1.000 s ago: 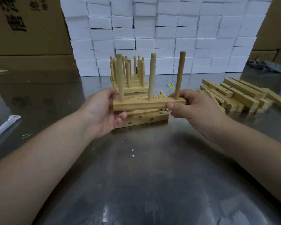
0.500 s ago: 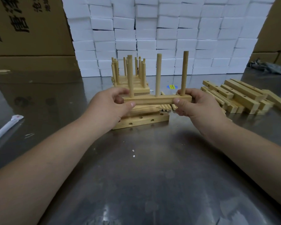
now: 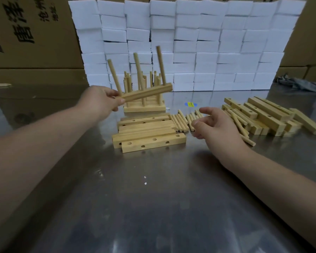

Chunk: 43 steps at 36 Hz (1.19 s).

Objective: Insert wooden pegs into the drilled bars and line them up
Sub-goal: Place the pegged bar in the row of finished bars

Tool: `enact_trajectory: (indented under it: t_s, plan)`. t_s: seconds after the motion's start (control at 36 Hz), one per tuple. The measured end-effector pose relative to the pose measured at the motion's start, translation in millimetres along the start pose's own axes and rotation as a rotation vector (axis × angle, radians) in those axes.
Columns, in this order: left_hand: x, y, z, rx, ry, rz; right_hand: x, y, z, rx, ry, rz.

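A pale wooden bar with three upright pegs is gripped at one end by the left hand, probably for lining up beside the finished pegged bars. The right hand, fingers loosely spread and holding nothing, is poised over the loose wooden pegs.

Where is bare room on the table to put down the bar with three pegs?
The widest bare patch of the table is the near side, in front of the stack of drilled bars. Also free: left of that stack. Crowded: between the stack and the right pile of bars, where loose pegs lie.
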State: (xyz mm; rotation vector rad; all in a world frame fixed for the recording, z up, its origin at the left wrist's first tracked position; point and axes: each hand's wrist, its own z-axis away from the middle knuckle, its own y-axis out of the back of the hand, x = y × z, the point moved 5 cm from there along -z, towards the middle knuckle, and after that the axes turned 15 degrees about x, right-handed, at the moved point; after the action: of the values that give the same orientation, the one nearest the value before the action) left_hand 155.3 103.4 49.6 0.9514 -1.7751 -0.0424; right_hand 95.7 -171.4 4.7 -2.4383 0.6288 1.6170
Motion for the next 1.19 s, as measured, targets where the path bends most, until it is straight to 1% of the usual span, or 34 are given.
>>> enact_trajectory:
  t_s: [0.11,0.22,0.31,0.44,0.61,1.19]
  plan:
    - [-22.7,-10.6,-20.1,-0.021,0.027,-0.084,2.6,-3.5,0.1,-0.056,0.023,0.034]
    - [-38.0,-28.5,-29.2,-0.072,-0.001,-0.177,3.5,-4.8,0.5,-0.074,0.011,0.046]
    - [-41.5,-39.6,-35.2,-0.09,-0.046,-0.242,3.6,-5.2,1.2,-0.086,0.004,0.065]
    - [-46.4,-52.0,-43.5,-0.116,-0.073,-0.319,6.1,-5.7,0.3,-0.121,0.006,0.095]
    - [-48.8,-60.5,-51.5,-0.146,-0.095,-0.405,6.7,-7.0,2.1,-0.13,-0.023,0.07]
    - [-46.2,-77.0,-60.4,-0.115,-0.109,-0.479,5.2,-8.2,4.7,-0.139,-0.043,0.115]
